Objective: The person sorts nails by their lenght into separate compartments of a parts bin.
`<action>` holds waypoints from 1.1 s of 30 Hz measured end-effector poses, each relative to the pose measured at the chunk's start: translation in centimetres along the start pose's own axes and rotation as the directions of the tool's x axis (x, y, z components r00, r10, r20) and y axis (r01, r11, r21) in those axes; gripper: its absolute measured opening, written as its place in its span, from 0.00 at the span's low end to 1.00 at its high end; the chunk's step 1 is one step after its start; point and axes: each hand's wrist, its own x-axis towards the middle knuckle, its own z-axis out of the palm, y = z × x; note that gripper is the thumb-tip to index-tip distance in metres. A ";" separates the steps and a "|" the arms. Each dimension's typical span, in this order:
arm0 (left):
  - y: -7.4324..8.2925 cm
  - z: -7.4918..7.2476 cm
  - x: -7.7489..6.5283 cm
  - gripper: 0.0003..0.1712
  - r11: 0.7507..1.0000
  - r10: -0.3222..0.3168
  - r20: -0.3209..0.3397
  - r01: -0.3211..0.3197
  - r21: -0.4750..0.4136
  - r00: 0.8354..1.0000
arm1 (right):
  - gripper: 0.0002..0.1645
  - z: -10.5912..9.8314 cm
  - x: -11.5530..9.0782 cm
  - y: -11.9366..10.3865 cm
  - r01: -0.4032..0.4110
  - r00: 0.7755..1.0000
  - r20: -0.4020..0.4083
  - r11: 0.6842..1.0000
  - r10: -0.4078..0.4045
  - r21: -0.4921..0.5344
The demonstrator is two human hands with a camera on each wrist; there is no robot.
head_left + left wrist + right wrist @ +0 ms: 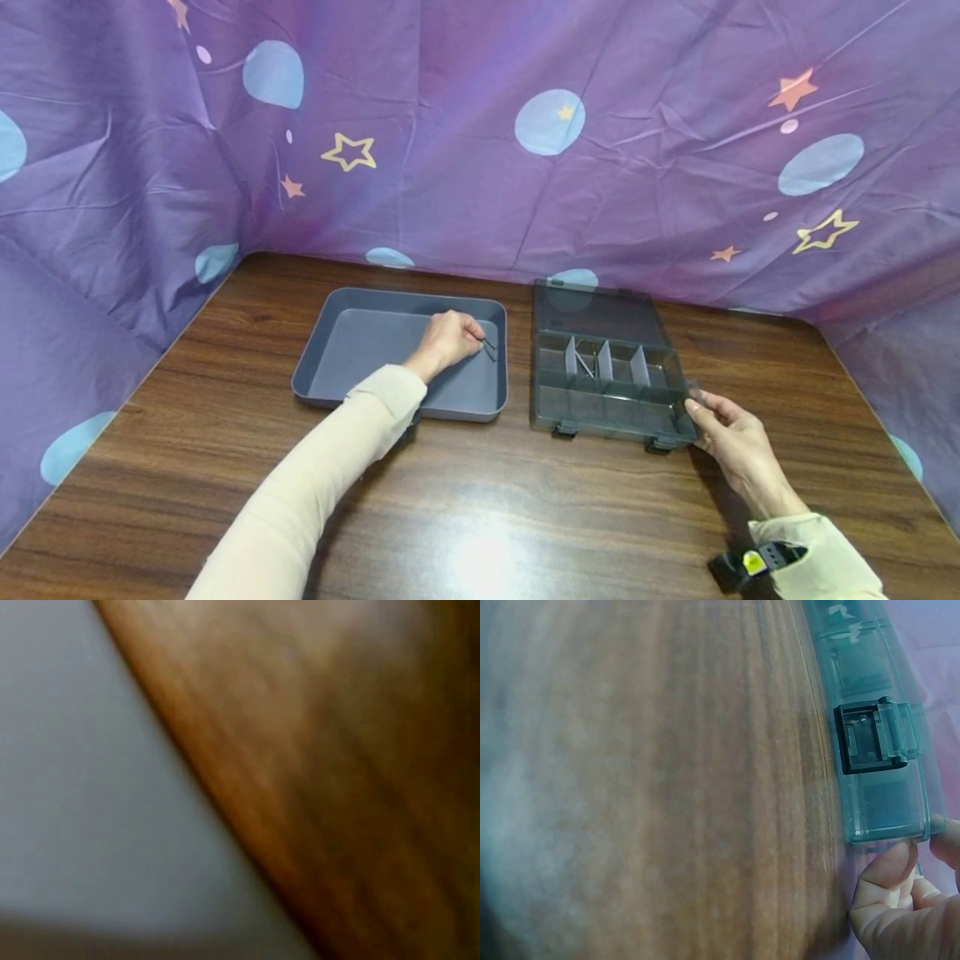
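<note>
Thin dark rods (489,343) sat right of centre in the head view, over the right end of a grey tray (360,350), just inside its right edge. From the left hand (446,340), thumb and fingers narrowed together at the upper rod, pinching it; whether the lower one was held or lay on the tray floor, we could not tell. We saw tray floor stretching left of that hand, and a narrow strip of table (562,500) between the tray and a dark translucent box (592,408). Wood spread widely across the lower middle of the frame, and the table's back edge met a purple curtain (465,183). The box's lid (592,317) lay folded back towards the curtain, and pale dividers (605,362) split its middle row, with silvery rods (585,364) between the first two. Thumb and fingers of the right hand (742,450) gripped the box's right side near its front corner. The rods we watched looked slim and almost black against the grey. Any marking on the yellow disc (753,562) at the right wrist was too small to read.
</note>
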 end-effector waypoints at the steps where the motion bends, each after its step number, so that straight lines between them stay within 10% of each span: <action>1: 0.0 0.0 0.0 0.07 1.000 0.004 0.001 -0.004 0.008 1.000 | 0.08 0.0 0.0 0.0 0.001 1.000 -0.001 1.000 -0.001 0.001; 33: -0.7 -0.2 -0.3 0.04 0.993 0.083 0.023 -0.085 0.081 0.996 | 0.12 0.0 0.0 -0.2 -0.041 0.999 -0.015 0.994 0.040 -0.102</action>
